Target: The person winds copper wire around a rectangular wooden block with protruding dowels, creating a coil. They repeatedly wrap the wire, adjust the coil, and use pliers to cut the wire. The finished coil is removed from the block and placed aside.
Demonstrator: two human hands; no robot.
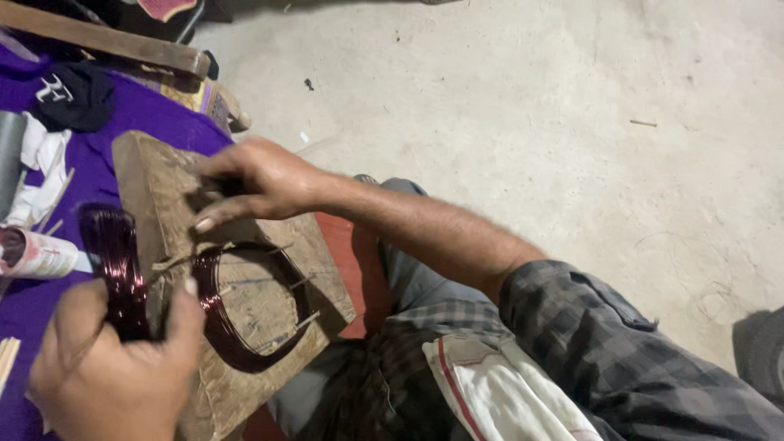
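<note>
A worn wooden board (155, 175) lies across a purple cloth, with thin nails standing in it. A dark maroon coil of enamelled wire (245, 347) is looped around those nails. My left hand (106, 363) grips a bundle of the same wire (114, 253) at the board's left edge, thumb raised. My right hand (253, 184) reaches across from the right and presses its fingers on the board just above the coil, pinching something small and dark that I cannot make out.
The purple cloth (155, 114) covers the surface at left, with a white tube (41, 255), white rags (37, 159) and a black cloth (77, 94). A wooden beam (106, 41) lies at the top left. Bare concrete floor (531, 106) spreads to the right.
</note>
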